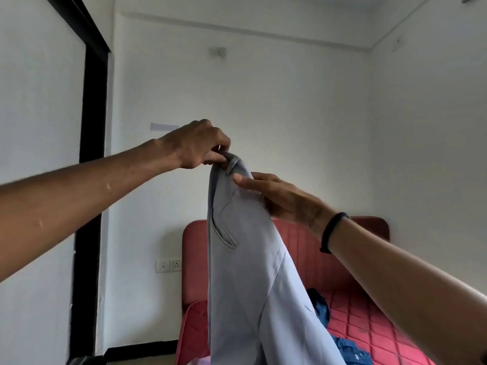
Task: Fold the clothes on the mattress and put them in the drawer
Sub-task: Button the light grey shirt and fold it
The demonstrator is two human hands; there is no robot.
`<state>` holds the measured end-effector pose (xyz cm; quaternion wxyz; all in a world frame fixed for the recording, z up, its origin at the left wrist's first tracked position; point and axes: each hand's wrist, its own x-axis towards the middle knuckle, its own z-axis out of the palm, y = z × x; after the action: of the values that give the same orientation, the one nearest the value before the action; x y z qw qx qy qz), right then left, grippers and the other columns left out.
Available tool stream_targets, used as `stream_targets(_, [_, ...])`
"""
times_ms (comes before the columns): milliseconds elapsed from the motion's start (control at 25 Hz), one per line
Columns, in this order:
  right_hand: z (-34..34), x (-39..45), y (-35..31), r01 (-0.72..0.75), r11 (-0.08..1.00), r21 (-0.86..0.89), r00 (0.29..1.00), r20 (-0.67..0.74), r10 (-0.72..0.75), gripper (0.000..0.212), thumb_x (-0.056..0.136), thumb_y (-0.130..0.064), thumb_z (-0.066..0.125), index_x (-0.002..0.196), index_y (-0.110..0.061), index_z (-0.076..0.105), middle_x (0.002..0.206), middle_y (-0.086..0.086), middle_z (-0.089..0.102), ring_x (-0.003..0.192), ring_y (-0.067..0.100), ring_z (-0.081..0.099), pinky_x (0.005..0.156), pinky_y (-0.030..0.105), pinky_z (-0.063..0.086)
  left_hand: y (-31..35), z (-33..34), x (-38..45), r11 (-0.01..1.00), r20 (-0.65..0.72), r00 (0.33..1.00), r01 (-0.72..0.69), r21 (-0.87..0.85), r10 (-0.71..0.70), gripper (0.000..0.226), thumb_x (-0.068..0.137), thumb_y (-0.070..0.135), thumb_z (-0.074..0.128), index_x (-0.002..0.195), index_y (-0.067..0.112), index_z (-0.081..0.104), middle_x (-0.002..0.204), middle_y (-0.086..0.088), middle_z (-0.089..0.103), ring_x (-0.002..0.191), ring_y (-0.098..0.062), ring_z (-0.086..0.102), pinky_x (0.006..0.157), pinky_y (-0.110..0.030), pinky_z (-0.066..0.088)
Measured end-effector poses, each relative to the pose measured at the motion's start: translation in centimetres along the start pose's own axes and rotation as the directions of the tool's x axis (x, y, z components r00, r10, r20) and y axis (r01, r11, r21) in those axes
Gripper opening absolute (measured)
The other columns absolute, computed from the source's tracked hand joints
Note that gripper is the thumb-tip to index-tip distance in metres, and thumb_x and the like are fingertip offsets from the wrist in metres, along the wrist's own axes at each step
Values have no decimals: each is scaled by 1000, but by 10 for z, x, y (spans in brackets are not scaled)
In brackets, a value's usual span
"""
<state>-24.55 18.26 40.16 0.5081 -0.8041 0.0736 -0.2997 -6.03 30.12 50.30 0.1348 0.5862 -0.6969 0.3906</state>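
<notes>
Red mattress [369,325] below, blue clothes [320,304] waiting there. Grey trousers [245,259] hanging high above it. Left hand [196,146] pinching waistband; right hand [282,196], fingers straight, flat against fabric. Best: align seams, keep taut before folding.

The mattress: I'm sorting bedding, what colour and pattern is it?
The mattress is red-pink with diamond quilting, seen in the head view, the only one.

Trousers [245,259] hang in front of the mattress [369,325]. Headboard [316,259] stands behind the mattress, against the wall. Folded-looking clothes [347,349] lie on the mattress. Wall sockets [168,265] sit left of the headboard.
</notes>
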Motion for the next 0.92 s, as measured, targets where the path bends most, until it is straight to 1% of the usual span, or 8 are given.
stream_targets(200, [4,-36,-1,-70,998,1,995,-73,70,39,84,-23,84,116,-5,69,120,15,73,108,27,72,98,41,55,-15,7,-9,999,-78,997,26,38,-23,16,93,32,74,91,17,69,74,-3,64,75,-34,64,67,-39,50])
stream_targets(280, [4,-68,12,-196,943,-269,976,43,215,37,85,-20,84,118,-9,72,117,8,76,109,24,73,96,35,57,-31,4,-1,994,-174,982,89,66,-76,16,91,30,75,93,15,71,85,-17,70,82,-41,66,72,-42,52])
stream_targets(360, [8,-111,33,-282,770,-572,877,171,448,33,85,-25,84,116,-19,74,113,-6,77,107,14,72,90,24,56,-56,-5,6,976,-259,950,202,75,-177,16,87,28,77,93,14,73,89,-24,70,86,-46,66,78,-47,56])
stream_targets(440, [-6,-146,42,-305,673,-674,772,238,589,34,89,-31,81,120,-20,74,118,-9,76,113,11,69,103,30,52,-83,-10,2,942,-283,909,331,48,-305,13,84,25,78,93,15,75,89,-24,70,87,-46,67,82,-49,58])
stream_targets(560, [-69,-164,1,-274,660,-700,894,68,443,28,86,-46,79,101,-23,82,96,-10,76,91,7,68,88,29,52,-115,0,-23,884,-226,867,466,47,-445,13,83,24,80,75,21,70,69,-11,69,75,-37,68,79,-47,60])
stream_targets(680, [-151,-153,-55,-263,736,-623,943,-328,59,34,75,-41,82,97,-15,82,100,2,78,89,11,71,81,34,58,-125,14,-46,851,-24,857,507,-135,-514,32,86,39,82,70,15,69,55,-3,69,53,-23,70,66,-36,59])
stream_targets(800, [-211,-138,-70,-272,894,-355,869,-490,70,41,80,-31,77,109,-1,77,103,7,77,81,18,73,71,26,63,-116,25,-57,663,405,808,586,-466,-429,70,53,70,90,70,6,66,59,-14,65,46,-26,63,47,-29,50])
stream_targets(920, [-233,-110,-20,-640,606,-473,700,-685,204,34,80,-37,86,80,-4,77,61,4,60,44,12,46,37,17,38,-97,76,-47,583,585,725,667,-463,-365,61,63,54,94,77,1,68,62,-16,63,48,-28,61,45,-28,49])
